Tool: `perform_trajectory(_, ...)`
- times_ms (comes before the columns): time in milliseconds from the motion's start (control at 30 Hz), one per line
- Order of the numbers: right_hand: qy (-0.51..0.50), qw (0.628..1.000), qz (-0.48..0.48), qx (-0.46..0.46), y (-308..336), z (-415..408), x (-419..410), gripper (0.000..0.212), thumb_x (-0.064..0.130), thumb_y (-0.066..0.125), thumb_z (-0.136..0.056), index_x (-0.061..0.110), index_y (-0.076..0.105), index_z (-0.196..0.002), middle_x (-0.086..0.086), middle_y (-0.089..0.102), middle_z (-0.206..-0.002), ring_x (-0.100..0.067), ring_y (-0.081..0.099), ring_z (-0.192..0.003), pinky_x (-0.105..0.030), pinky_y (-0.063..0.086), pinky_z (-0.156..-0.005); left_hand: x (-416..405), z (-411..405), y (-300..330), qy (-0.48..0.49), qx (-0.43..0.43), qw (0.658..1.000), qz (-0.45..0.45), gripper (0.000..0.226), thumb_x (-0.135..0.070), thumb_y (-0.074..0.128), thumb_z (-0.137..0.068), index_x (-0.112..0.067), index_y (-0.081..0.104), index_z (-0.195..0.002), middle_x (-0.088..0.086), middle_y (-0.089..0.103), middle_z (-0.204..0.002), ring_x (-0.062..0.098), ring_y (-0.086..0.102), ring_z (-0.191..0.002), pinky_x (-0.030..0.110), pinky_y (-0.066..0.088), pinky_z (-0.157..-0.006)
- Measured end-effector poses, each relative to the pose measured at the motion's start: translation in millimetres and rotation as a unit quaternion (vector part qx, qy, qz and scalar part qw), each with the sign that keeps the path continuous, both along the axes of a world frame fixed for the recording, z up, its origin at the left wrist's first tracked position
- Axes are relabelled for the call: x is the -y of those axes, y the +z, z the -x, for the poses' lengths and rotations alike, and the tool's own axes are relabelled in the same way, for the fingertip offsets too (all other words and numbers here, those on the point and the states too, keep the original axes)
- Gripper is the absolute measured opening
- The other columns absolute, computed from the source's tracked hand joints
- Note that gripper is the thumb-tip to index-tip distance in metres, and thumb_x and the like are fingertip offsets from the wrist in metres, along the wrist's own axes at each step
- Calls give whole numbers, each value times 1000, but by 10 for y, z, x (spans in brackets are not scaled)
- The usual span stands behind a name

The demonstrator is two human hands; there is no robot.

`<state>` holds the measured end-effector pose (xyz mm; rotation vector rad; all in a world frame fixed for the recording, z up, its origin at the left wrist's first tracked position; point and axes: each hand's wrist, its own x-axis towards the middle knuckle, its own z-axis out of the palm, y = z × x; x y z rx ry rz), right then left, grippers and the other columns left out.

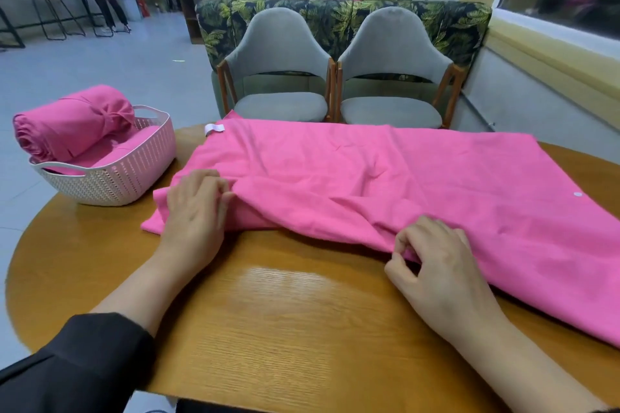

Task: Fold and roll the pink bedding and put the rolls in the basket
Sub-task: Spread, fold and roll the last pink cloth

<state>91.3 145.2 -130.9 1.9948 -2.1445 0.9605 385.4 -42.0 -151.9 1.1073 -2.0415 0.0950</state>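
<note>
Pink bedding [385,178] lies spread across the round wooden table [285,312], reaching from the middle to the right edge, with its near edge folded over in loose wrinkles. A left hand [194,211] rests on the sheet's left end, fingertips pinching a fold (the thumb is tucked under). A right hand [436,265] grips the near edge with curled fingers. At the far left of the table sits a white basket [134,178] holding a pink roll [70,124], which juts over the rim. Two grey chairs [278,77] stand beyond the table.
</note>
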Motion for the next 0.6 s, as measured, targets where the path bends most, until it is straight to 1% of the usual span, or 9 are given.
perform_trajectory(67, 31, 999, -8, -30, -40, -29, -112, 9, 33, 54, -77, 29, 47, -73, 16, 45, -73, -9, 45, -72, -35, 34, -73, -160, -137, 100, -33, -21, 997, 63, 23, -28, 42, -101, -10, 54, -95, 14, 56, -119, 31, 49, -109, 44, 32, -95)
perform_trajectory(100, 45, 998, -20, -46, -76, -38, -153, 10, 35, 55, -78, 31, 47, -74, 17, 44, -72, -6, 44, -71, -34, 34, -73, -221, -221, 113, -62, -12, 996, 63, 24, -30, 40, -103, -12, 54, -94, 14, 59, -119, 33, 51, -110, 47, 34, -97)
perform_trajectory(167, 72, 995, -40, -59, -140, -57, -212, 11, 40, 54, -82, 32, 48, -76, 20, 44, -72, -2, 41, -70, -30, 36, -73, -355, -394, 89, -108, 4, 994, 1, 24, -40, 39, -102, -22, 52, -96, 4, 64, -106, 34, 54, -101, 50, 41, -92)
perform_trajectory(200, 84, 994, -41, -48, -151, -76, -226, 11, 42, 54, -84, 33, 50, -78, 20, 45, -74, -1, 42, -71, -28, 37, -73, -401, -478, 57, -115, 6, 993, -34, 20, -42, 41, -99, -26, 53, -96, -3, 63, -97, 31, 55, -96, 46, 42, -88)
perform_trajectory(267, 111, 993, -32, -13, -157, -128, -213, 12, 41, 53, -90, 31, 57, -86, 21, 49, -84, -2, 49, -79, -25, 42, -74, -426, -583, 20, -89, -5, 994, -62, 22, -40, 46, -92, -23, 59, -98, -16, 58, -88, 19, 58, -88, 30, 41, -77)
perform_trajectory(300, 123, 992, -26, 0, -159, -156, -183, 13, 39, 52, -92, 29, 60, -91, 20, 52, -90, -2, 53, -84, -24, 44, -76, -405, -607, 15, -61, -7, 996, -62, 27, -40, 48, -92, -19, 63, -97, -16, 60, -86, 17, 58, -84, 29, 41, -72)
perform_trajectory(367, 130, 991, -11, 10, -171, -202, -75, 15, 33, 53, -95, 25, 65, -99, 18, 58, -100, -3, 58, -92, -24, 47, -81, -301, -631, -2, -11, 26, 997, -68, 29, -40, 53, -91, -16, 70, -95, -8, 66, -87, 21, 61, -82, 35, 46, -71)
perform_trajectory(467, 120, 993, -6, 21, -212, -243, 136, 12, 14, 61, -96, 19, 69, -103, 12, 62, -105, -6, 60, -97, -27, 48, -86, -120, -665, -62, 10, 85, 993, -86, 32, -44, 52, -90, -21, 74, -93, -5, 67, -102, 26, 63, -91, 47, 51, -76)
perform_trajectory(600, 69, 995, -63, 22, -166, -295, 424, 18, 11, 56, -97, 20, 70, -105, 4, 66, -109, -17, 61, -103, -35, 48, -90, -23, -667, -103, 53, 93, 987, -123, 27, -43, 57, -88, -22, 72, -97, -1, 68, -95, 31, 63, -92, 48, 51, -74)
